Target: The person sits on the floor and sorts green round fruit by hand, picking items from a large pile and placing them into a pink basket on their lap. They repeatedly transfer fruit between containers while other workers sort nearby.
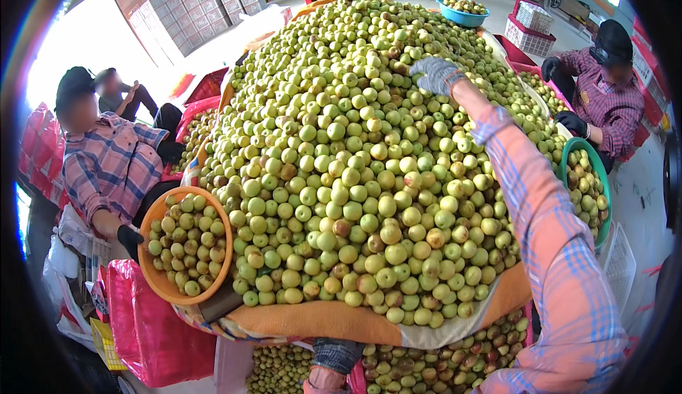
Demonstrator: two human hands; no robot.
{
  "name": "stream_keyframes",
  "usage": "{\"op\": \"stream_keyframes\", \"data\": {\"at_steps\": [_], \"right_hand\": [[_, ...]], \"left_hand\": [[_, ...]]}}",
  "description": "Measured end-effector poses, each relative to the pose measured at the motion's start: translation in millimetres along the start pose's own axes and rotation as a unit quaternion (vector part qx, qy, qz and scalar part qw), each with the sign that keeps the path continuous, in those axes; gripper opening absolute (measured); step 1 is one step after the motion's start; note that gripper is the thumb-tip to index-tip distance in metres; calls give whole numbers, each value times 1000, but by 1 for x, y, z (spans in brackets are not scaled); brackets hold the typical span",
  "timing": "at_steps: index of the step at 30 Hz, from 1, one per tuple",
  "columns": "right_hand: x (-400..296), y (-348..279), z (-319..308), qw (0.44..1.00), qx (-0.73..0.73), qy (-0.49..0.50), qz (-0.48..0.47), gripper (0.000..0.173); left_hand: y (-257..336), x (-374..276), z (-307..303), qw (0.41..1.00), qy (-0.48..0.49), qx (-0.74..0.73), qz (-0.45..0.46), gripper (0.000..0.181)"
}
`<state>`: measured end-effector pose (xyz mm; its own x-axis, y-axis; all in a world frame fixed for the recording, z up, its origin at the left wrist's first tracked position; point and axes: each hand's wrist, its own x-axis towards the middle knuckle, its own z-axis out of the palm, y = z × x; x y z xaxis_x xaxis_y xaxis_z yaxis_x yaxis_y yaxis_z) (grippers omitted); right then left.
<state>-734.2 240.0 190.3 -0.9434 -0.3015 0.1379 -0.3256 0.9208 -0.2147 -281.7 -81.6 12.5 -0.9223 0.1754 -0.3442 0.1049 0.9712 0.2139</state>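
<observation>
A large heap of green and brown-flecked jujube-like fruits (341, 170) fills the middle, on an orange and white blanket (319, 322). My right hand (437, 76), in a grey knit glove, reaches over the heap's upper right, its fingers spread on or just above the fruits. At the bottom, below the blanket's edge, is my left hand (337, 355) in a dark grey glove; its fingers are mostly hidden, and whether it holds anything cannot be seen. Beside it lie small green fruits (279, 367) on one side and browner fruits (453, 362) in a container on the other.
An orange basin (228, 245) of fruits stands at the left, a co-worker's gloved hand (129, 240) at its rim. A green basin (605, 197) is near another co-worker (607, 90) at the right. A blue basin (462, 18) sits behind the heap. A pink-lined crate (154, 324) stands lower left.
</observation>
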Motion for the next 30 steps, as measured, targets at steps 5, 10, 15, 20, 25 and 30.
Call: {"op": "stream_keyframes", "data": {"at_steps": [5,10,15,20,25,30], "right_hand": [[68,23,21,984,-110,-38,135,61],[77,26,27,993,11,-64,102,75],[82,-16,26,988,-72,-131,-38,70],[70,-61,45,976,-89,-180,-89,67],[48,-50,61,937,-72,-236,-247,34],[-6,-42,57,932,76,-214,-283,50]], "left_hand": [[-2,13,0,1000,-2,4,-3,73],[-9,16,5,1000,-15,-8,-19,73],[-6,16,4,1000,-7,-4,-16,73],[-6,6,5,1000,-6,-7,-21,73],[-3,1,3,1000,1,-10,-15,73],[1,-5,-1,1000,15,-6,-6,74]]}}
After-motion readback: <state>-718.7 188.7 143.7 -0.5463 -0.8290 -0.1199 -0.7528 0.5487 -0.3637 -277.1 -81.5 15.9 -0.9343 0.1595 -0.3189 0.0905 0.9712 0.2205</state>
